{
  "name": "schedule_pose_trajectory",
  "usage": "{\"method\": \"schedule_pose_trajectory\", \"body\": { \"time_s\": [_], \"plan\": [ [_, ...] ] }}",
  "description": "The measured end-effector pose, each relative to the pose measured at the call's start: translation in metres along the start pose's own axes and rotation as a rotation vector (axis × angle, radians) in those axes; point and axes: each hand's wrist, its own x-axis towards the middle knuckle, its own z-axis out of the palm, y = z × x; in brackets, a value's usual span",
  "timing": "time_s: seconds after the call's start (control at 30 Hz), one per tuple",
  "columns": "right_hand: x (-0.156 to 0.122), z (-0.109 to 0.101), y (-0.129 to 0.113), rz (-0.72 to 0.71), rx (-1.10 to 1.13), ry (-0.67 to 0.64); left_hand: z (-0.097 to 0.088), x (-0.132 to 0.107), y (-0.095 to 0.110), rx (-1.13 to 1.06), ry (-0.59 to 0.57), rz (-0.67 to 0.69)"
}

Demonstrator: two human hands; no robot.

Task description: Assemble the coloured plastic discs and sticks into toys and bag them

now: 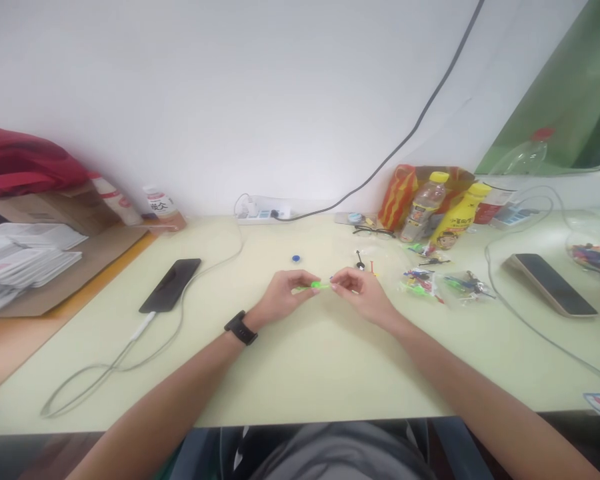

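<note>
My left hand (283, 293) pinches one end of a small, thin bright green plastic piece (317, 285) between thumb and fingers. The fingers of my right hand (363, 295) are closed on its other end, so the piece spans both hands just above the table. Its exact kind is too small to make out. Beyond my left hand lies a round blue piece (296, 258). Past my right hand are a black stick-like piece (359, 260) and a small red one (373, 268). Clear bags of coloured plastic parts (423, 283) lie to the right.
On the left are a charging phone (171, 285) with a looped cable and stacked papers (25, 257). Glasses (373, 231), a clear bottle (425, 207) and a yellow bottle (460, 217) stand behind on the right. Another phone (555, 285) rests at far right. A power strip (265, 210) sits by the wall.
</note>
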Motion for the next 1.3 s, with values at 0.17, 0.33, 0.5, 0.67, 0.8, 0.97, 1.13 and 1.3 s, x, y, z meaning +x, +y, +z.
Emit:
{"method": "schedule_pose_trajectory", "body": {
  "time_s": [0.17,0.33,0.5,0.67,0.8,0.97,1.13,1.3],
  "plan": [
    [0.003,-0.002,0.001,0.105,0.192,-0.033,0.002,-0.002,0.004,-0.043,-0.021,0.036],
    [0.005,-0.004,0.003,0.136,0.252,-0.004,0.005,-0.003,0.007,-0.174,-0.078,-0.001],
    [0.006,-0.005,0.001,0.15,0.302,0.041,0.006,-0.003,0.01,-0.325,-0.159,-0.09],
    [0.005,-0.005,0.003,0.075,0.128,0.116,0.006,-0.002,0.008,-0.321,-0.11,-0.134],
    [0.002,-0.004,0.001,-0.029,-0.004,0.06,0.006,-0.001,0.009,-0.34,-0.036,-0.158],
    [-0.005,0.001,-0.004,-0.05,0.074,-0.042,0.004,0.0,0.009,-0.352,-0.011,-0.141],
    [-0.003,-0.005,-0.007,0.027,0.094,-0.144,0.003,0.0,0.006,-0.339,0.016,-0.141],
    [0.0,-0.01,-0.009,0.06,0.224,-0.279,0.002,0.0,0.005,-0.34,0.015,-0.142]
  ]
}}
